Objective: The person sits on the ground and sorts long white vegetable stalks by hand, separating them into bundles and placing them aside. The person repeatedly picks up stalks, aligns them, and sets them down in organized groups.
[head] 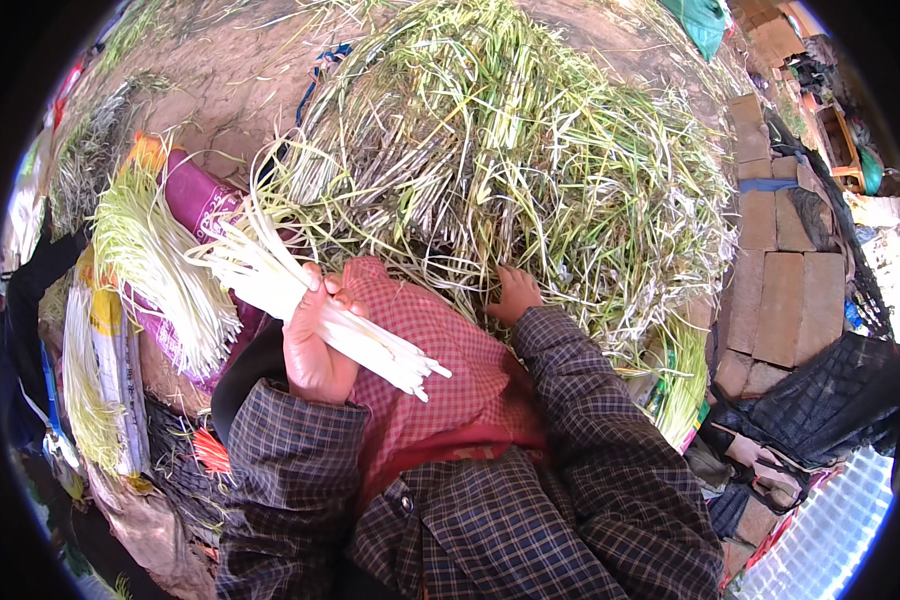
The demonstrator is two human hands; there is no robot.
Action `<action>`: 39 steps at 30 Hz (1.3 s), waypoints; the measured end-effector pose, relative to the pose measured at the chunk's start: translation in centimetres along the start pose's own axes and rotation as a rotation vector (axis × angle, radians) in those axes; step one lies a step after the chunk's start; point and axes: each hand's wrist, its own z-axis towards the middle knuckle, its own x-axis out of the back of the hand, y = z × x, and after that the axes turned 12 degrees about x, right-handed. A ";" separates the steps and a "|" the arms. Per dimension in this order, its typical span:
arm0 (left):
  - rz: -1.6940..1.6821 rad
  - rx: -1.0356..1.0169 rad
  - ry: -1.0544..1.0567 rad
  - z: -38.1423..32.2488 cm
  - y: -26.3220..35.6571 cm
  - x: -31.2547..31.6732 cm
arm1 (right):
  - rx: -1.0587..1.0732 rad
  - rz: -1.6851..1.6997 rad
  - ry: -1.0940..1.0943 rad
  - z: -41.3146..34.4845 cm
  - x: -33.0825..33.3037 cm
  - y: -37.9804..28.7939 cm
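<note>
My left hand (pixel 321 337) is closed around a bundle of long pale stalks (pixel 379 349), whose even white ends point down to the right over a red checked cloth (pixel 435 322) on my lap. The bundle's yellowish leaves reach up to the left. At the near edge of a large heap of loose green and pale stalks (pixel 495 150), my right hand (pixel 515 294) rests with its fingers spread against the stalks; whether it pinches any is hidden. Left of my left hand, a thick pile of pale stalks (pixel 165 277) lies across a purple printed sack (pixel 202 191).
At the far left are more pale stalks (pixel 82 375) and orange-red strips (pixel 210 451). Bricks (pixel 778 300) and black netting (pixel 832 397) lie to the right. Green stalks (pixel 682 382) lie near my right sleeve. A blue strap (pixel 307 97) lies on the soil behind the heap.
</note>
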 end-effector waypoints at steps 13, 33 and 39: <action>0.022 -0.035 0.070 1.4 -0.5 -0.9 | -0.150 -0.122 -0.564 -16.9 2.7 13.9; 0.109 -0.040 0.135 1.3 -1.3 -0.2 | -0.221 0.756 0.388 8.4 5.9 10.6; 0.131 0.076 -0.037 0.5 -0.9 -2.1 | -0.372 0.715 0.214 9.9 1.6 7.5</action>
